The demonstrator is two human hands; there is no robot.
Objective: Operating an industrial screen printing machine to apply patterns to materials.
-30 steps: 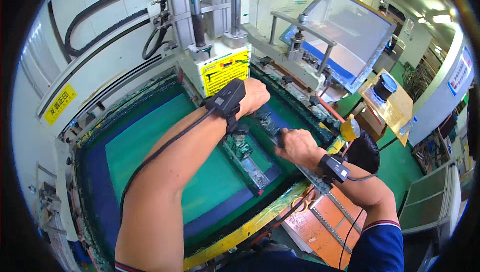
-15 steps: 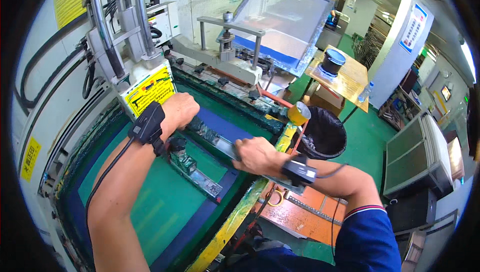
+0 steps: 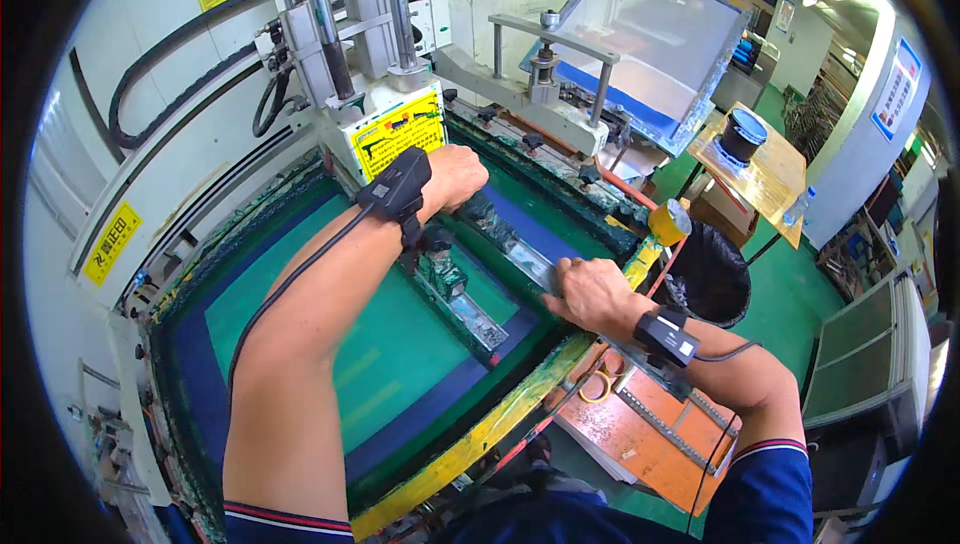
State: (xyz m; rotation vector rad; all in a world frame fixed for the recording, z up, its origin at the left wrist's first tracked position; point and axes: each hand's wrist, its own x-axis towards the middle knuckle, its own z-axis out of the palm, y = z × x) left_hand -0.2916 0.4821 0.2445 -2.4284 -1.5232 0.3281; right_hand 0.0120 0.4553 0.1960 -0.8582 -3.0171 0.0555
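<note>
My left hand [image 3: 455, 176] is curled closed at the printing head, beside the far part of an ink-smeared squeegee bar [image 3: 525, 262]; what its fingers hold is hidden. At the bar's near right end, my right hand [image 3: 592, 292] has its fingers wrapped round the metal. A second, shorter bar with a dark clamp knob [image 3: 437, 238] lies parallel, to the left of the first. Both sit over a printing screen [image 3: 330, 334] with green mesh and a dark blue border. Its frame [image 3: 480, 404] is yellow, smeared with green ink, along the near side.
The machine's head with metal columns [image 3: 328, 29] rises behind my left hand. A spare framed screen [image 3: 640, 44] leans at the back. At right are an ink tub [image 3: 743, 134] on a wooden table, a black-lined bin [image 3: 708, 274] and an orange board [image 3: 640, 424] with tape rolls.
The view has swung left, so the scene sits farther right in the picture. Both hands keep about the same places on the machine.
</note>
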